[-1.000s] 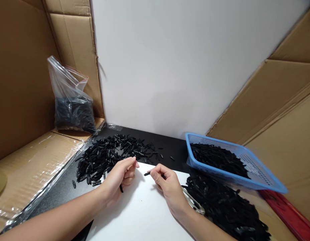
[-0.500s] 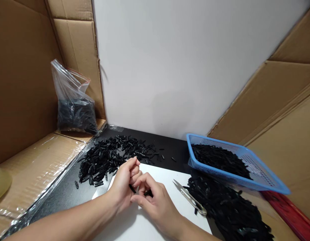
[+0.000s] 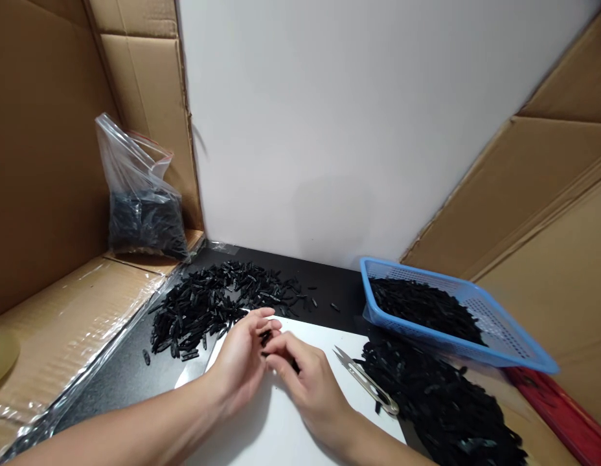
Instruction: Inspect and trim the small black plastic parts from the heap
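Over the white sheet (image 3: 281,427) at near centre, my left hand (image 3: 242,362) & right hand (image 3: 307,388) meet, fingertips touching. Both pinch small black pieces (image 3: 265,338) between thumb & fingers; left grip closed on one piece, right grip closed on another w/ fingers curled. Pieces sit right at the join of the two hands, just above the sheet. Thread snips (image 3: 366,382) lie on the sheet just right of my right hand, not touched. Loose pile of black pieces (image 3: 208,304) spreads on the dark surface (image 3: 120,375) far left of my hands; second pile (image 3: 441,408) at near right. Blue basket (image 3: 499,336) w/ more pieces rests above that pile. Clear bag (image 3: 140,200) of pieces stands far left on cardboard.
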Tool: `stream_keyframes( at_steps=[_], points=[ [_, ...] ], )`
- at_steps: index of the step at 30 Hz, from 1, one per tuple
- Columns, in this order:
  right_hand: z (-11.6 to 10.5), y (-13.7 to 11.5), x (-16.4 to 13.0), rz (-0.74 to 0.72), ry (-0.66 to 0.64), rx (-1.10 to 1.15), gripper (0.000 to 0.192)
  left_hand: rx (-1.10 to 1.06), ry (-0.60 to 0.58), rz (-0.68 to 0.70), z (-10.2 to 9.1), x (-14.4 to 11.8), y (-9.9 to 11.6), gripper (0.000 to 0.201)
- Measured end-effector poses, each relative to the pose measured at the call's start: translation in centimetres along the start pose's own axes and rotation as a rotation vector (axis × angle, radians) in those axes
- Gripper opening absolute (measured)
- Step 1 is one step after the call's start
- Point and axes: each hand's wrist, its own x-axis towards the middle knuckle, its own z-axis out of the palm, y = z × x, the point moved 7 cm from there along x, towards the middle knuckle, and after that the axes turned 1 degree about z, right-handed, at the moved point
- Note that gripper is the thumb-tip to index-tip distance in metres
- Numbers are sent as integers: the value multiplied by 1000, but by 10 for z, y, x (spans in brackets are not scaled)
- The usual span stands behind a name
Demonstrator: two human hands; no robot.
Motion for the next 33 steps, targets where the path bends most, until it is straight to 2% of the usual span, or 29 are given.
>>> stream_keyframes(
  at_steps=[3, 5, 7, 10, 17, 21, 27, 33],
  points=[
    [-16, 12, 4, 143, 87, 131, 10, 150, -62, 80, 1, 4, 9, 35],
    [-28, 19, 7, 192, 141, 155, 12, 249, -124, 96, 1, 7, 12, 32],
    [-37, 24, 10, 209, 173, 132, 14, 344, -182, 106, 0, 9, 15, 21],
    [-41, 29, 11, 192, 195, 114, 14, 435, -224, 156, -5, 13, 20, 11],
    [-39, 21, 7, 121, 216, 38, 11, 432, -219, 182, -10, 14, 22, 26],
    [-40, 15, 5, 77, 222, -26, 7, 445, -207, 194, -10, 14, 20, 21],
    [-38, 11, 3, 33, 210, -106, 8, 516, -156, 244, -16, 19, 20, 28],
    [-36, 8, 2, 0, 185, -121, 10, 454, -186, 213, -15, 18, 18, 21]
  ],
)
